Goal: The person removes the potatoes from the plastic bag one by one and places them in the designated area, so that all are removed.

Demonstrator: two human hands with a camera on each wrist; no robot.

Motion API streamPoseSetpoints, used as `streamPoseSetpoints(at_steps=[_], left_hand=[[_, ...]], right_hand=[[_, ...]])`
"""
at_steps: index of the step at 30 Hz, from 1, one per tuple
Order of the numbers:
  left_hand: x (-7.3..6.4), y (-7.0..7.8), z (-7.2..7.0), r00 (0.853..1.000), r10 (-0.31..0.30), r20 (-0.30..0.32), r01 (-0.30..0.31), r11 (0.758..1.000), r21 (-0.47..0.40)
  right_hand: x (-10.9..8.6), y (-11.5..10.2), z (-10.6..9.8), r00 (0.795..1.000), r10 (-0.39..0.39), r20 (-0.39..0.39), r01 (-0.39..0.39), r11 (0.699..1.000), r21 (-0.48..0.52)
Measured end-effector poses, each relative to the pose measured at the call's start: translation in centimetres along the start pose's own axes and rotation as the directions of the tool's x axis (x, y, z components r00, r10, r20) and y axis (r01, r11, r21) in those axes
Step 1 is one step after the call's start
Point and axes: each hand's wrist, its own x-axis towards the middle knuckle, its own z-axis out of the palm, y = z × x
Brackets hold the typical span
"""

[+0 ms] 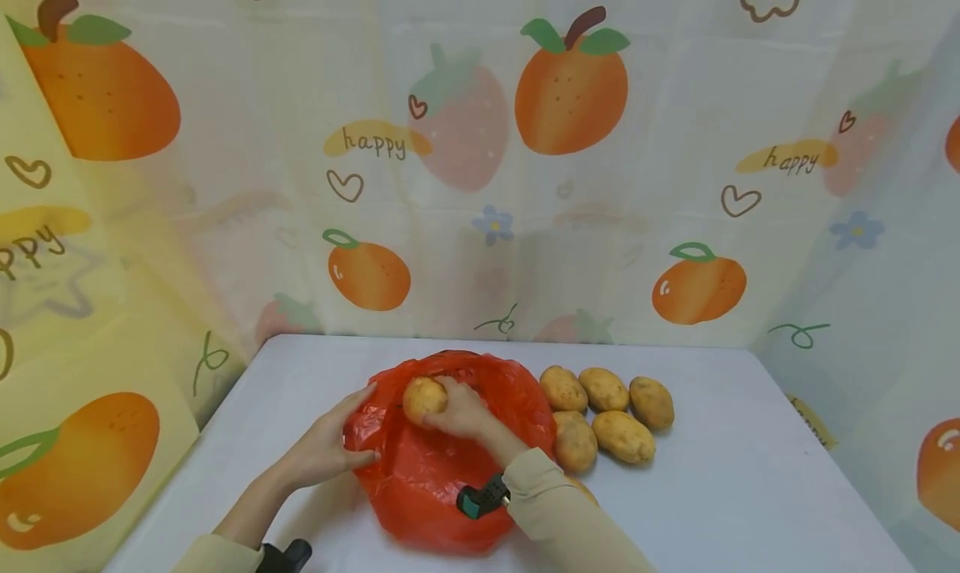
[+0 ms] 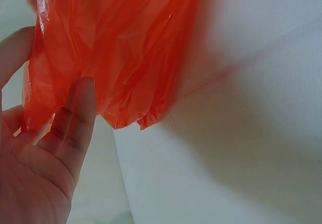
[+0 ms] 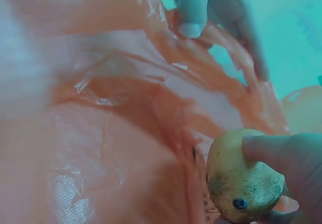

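A potato (image 1: pixel 424 401) is gripped in my right hand (image 1: pixel 463 410) over the mouth of a red plastic bag (image 1: pixel 427 519). The right wrist view shows the thumb lying on this potato (image 3: pixel 244 178), which has a dark spot. My left hand (image 1: pixel 330 444) holds the bag's left rim, thumb on one side and fingers on the other. In the left wrist view, the fingers of that hand (image 2: pixel 48 158) lie along the bag's thin outer wall (image 2: pixel 121 48). Any contents deeper in the bag cannot be made out.
Several loose potatoes (image 1: pixel 626 437) lie on the white table (image 1: pixel 750 490) to the right of the bag. One more potato (image 1: pixel 582 490) is partly hidden by the right sleeve (image 1: pixel 555 506). A fruit-print curtain (image 1: pixel 465 248) hangs behind the table and along its sides.
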Motion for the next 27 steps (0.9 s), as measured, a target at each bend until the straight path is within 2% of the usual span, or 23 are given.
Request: streamPoseSetpoints(at_steps=[14,20,27], left_hand=[[0.3,-0.3,0.1,1.000,0.014,-0.005,-0.014,1.000,0.012],[0.2,-0.3,0.2,1.000,-0.010,0.004,0.010,1.000,-0.005],[0.2,-0.3,0.1,0.999,-0.033,0.013,0.033,0.999,-0.025]], right_hand=[[-1.8,-1.1,-1.9,0.998,-0.054,-0.009,0.054,0.998,-0.021],[-2.9,-1.1,-2.6,0.991,-0.129,-0.037,0.128,0.991,-0.043],[-3.7,-0.7,-3.9,0.970,-0.239,-0.044,0.236,0.970,-0.058]])
